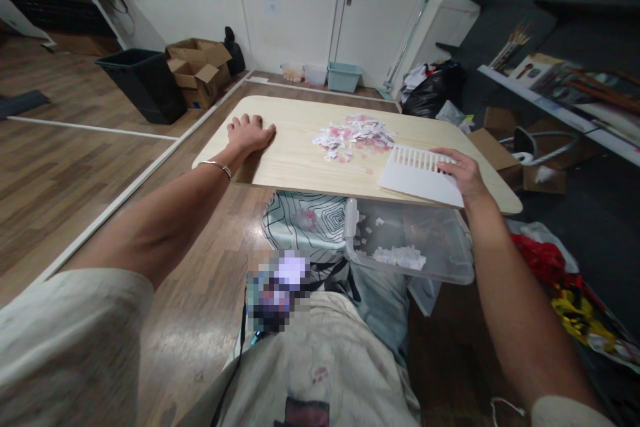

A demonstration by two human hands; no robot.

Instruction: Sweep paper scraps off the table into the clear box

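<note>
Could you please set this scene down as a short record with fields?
Left hand: on the table, toward its left end
Right hand: holds the white slotted sheet at its right end
Scrap pile: on the table, between the hands; white and pinkish pieces
Clear bin: below the table's near edge; white pieces inside

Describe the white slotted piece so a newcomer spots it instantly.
Find the pale tabletop. By its near edge, right of the paper scraps, the right hand holds the white slotted piece. Unlike the scraps, it is broad, with a row of slots.
</note>
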